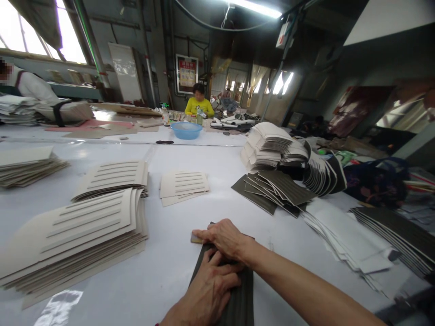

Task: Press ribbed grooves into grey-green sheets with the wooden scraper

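A dark ribbed sheet (243, 290) lies on the white table in front of me. My left hand (212, 283) rests on it, palm down, with the fingers spread. Just beyond, my right hand (227, 237) bends over the sheet's far end, its fingers closed on a small flat greyish piece (196, 238) with a yellowish edge. That piece pokes out past the sheet's left side, and its kind is unclear because the fingers cover most of it. The two hands nearly touch each other.
Stacks of cream slotted panels (91, 222) stand on the left, with a smaller pile (185, 183) further in. Dark sheets (272, 188), white cloth pieces (350, 235) and curved panels (268, 140) lie to the right. Behind are a blue basin (186, 130) and a person in yellow (200, 106).
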Demonstrator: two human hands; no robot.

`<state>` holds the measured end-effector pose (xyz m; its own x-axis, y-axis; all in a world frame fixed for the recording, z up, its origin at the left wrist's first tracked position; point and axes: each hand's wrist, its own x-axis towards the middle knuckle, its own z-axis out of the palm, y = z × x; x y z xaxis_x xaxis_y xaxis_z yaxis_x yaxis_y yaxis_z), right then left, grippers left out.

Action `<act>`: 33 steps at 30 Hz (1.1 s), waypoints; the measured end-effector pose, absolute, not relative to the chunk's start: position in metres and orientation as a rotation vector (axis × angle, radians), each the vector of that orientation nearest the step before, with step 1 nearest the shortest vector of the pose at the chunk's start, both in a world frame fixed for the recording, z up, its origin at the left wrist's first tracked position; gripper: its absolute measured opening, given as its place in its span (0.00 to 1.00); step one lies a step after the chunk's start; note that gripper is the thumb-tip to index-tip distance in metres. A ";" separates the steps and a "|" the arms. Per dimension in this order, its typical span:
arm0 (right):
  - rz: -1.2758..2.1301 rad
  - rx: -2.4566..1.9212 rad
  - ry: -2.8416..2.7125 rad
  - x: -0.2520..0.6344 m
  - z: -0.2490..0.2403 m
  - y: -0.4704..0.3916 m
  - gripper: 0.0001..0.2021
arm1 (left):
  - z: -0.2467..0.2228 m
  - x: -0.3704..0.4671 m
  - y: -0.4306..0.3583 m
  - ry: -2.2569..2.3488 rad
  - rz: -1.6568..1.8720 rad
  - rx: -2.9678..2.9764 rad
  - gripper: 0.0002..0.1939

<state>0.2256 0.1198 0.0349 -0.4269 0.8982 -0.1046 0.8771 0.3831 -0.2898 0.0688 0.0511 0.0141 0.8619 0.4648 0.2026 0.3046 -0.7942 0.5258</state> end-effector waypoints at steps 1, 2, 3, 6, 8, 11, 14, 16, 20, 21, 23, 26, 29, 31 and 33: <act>0.473 -1.660 -2.506 0.228 0.036 0.124 0.17 | 0.015 0.068 0.050 0.574 0.441 2.531 0.13; 0.477 -1.681 -2.455 0.234 0.039 0.125 0.17 | 0.016 0.067 0.049 0.603 0.444 2.519 0.15; 0.481 -1.704 -2.404 0.244 0.043 0.124 0.17 | 0.016 0.067 0.048 0.654 0.454 2.513 0.18; 0.474 -1.792 -2.254 0.280 0.055 0.094 0.20 | 0.015 0.064 0.050 0.942 0.500 2.506 0.20; 0.448 -1.856 -2.172 0.299 0.057 0.054 0.23 | 0.012 0.063 0.054 1.158 0.506 2.500 0.20; 0.377 -1.913 -2.111 0.307 0.043 -0.011 0.25 | 0.006 0.061 0.060 1.340 0.528 2.533 0.23; 0.304 -1.951 -2.176 0.299 0.016 -0.053 0.31 | -0.003 0.059 0.063 1.367 0.619 2.590 0.23; 0.234 -1.996 -2.200 0.292 0.002 -0.062 0.36 | -0.008 0.057 0.064 1.358 0.664 2.610 0.23; 0.166 -1.988 -2.276 0.287 -0.003 -0.058 0.41 | -0.014 0.057 0.064 1.345 0.659 2.622 0.24; 0.165 -1.976 -2.301 0.287 -0.001 -0.055 0.42 | -0.015 0.058 0.065 1.348 0.653 2.622 0.24; 0.174 -1.977 -2.347 0.287 0.006 -0.046 0.41 | -0.015 0.058 0.066 1.357 0.642 2.618 0.24; 0.188 -1.981 -2.407 0.288 0.017 -0.033 0.38 | -0.015 0.057 0.069 1.389 0.640 2.595 0.24; 0.226 -1.926 -2.446 0.293 0.021 -0.027 0.35 | -0.012 0.055 0.071 1.395 0.629 2.568 0.25; 0.204 -1.887 -2.450 0.295 0.019 -0.028 0.37 | -0.010 0.055 0.070 1.391 0.620 2.549 0.26; 0.123 -1.869 -2.454 0.295 0.015 -0.029 0.40 | -0.008 0.055 0.070 1.394 0.614 2.531 0.26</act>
<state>0.2948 -0.0294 0.0153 -0.2658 0.9640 -0.0051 0.9597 0.2641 -0.0959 0.0553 0.0697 -0.0085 0.4728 0.8404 0.2648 0.7630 -0.5408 0.3540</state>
